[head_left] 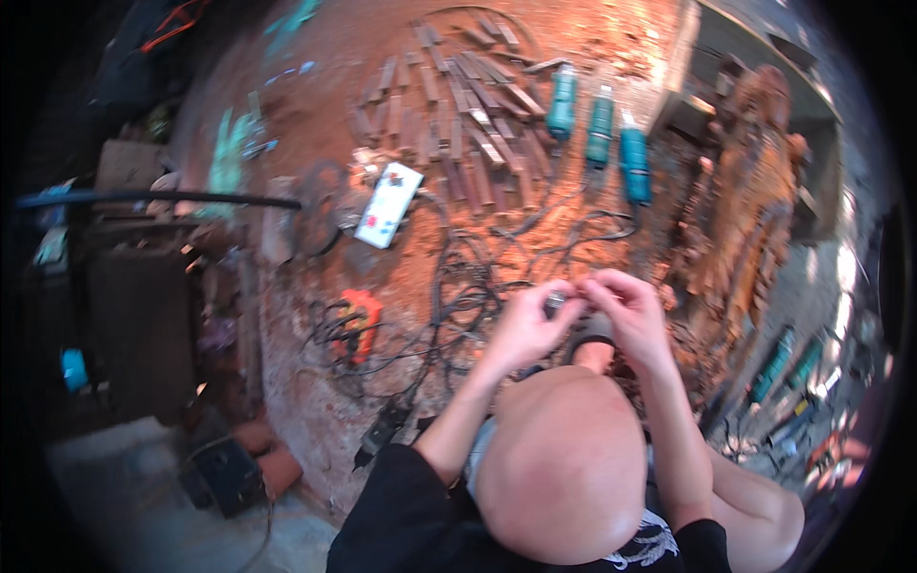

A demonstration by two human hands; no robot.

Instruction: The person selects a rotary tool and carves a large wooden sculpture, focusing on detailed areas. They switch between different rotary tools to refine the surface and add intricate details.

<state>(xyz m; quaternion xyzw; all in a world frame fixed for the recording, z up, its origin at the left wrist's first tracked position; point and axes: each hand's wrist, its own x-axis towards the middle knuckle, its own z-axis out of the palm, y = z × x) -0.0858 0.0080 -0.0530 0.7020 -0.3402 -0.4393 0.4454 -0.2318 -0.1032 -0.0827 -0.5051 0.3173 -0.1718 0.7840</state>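
Both hands up in front of me, fingertips meeting. Left hand (523, 329) and right hand (626, 315) pinch a small dark metal part (557, 303) between them, fingers curled tight on it; can't tell what the part is. Forearms rise from the lower edge, elbows bent. Under the hands: tangle of black cables (458, 296) on the reddish dusty floor (315, 105). Further out: white rectangular power strip (389, 203), orange-red hand tool (360, 323), three teal power tools (600, 129) in a row, spread of flat metal chisels (468, 105). Right: rusty-brown carved wooden piece (755, 191).
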